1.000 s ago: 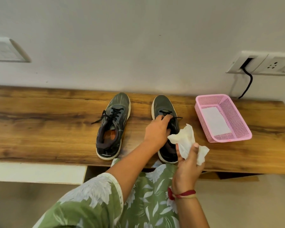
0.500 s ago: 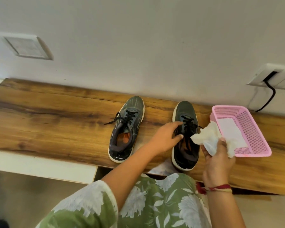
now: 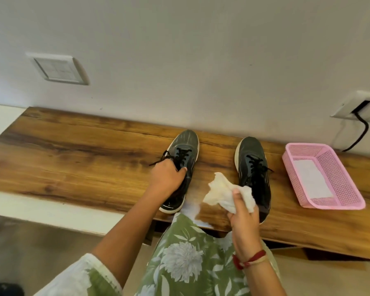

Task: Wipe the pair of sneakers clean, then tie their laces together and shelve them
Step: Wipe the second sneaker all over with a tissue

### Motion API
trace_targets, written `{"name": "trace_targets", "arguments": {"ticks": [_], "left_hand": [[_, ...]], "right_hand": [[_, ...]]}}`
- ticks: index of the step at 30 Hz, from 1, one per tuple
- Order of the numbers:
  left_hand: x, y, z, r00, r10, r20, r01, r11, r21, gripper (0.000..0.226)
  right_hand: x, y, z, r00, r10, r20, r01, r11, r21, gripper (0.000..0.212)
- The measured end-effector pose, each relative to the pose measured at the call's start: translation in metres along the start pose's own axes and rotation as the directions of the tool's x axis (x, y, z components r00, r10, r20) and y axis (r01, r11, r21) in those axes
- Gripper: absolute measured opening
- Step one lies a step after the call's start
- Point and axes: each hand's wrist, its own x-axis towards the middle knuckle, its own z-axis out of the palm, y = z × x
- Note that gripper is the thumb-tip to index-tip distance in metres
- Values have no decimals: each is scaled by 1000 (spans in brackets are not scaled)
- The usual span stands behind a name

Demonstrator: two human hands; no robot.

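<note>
Two dark grey sneakers with black laces and white soles stand toes to the wall on a wooden shelf (image 3: 77,159). My left hand (image 3: 168,178) grips the left sneaker (image 3: 185,146) over its opening and tongue, hiding the middle of it. The right sneaker (image 3: 251,159) stands free to its right, its laces loose. My right hand (image 3: 241,212) holds a crumpled white wipe (image 3: 222,193) between the two shoes, just in front of the right sneaker's heel.
A pink mesh basket (image 3: 340,167) with a white sheet inside sits at the shelf's right end. A wall socket (image 3: 359,107) with a black cable hangs above it, and a switch plate (image 3: 58,69) is on the wall at left. The floor lies below the shelf edge.
My left hand left the right sneaker and now grips the left one. My right hand with the wipe came left, away from the basket. The camera view shifted leftward.
</note>
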Motion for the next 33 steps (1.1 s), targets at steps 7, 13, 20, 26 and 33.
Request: {"name": "trace_targets", "arguments": {"ticks": [7,13,20,26,33], "left_hand": [[-1,2,27,983,-123,134,137,985,-105,43],[-7,-2,19,974,-64,218,95,986,-137,52],[0,-7,14,966,-34,258,72,988,-139,25],[-1,-9,5,943,-54,329,122,975,-188,33],[-11,-10,-4,931,-6,366,146,922,-358,27]], "right_hand": [[-20,19,6,993,91,-71,-88,995,51,20],[-26,30,5,961,259,-95,-231,943,241,37],[-23,24,2,960,281,-3,-261,895,361,23],[-21,24,-1,914,384,129,-400,805,438,37],[-25,20,-2,894,404,195,-445,743,501,42]]}}
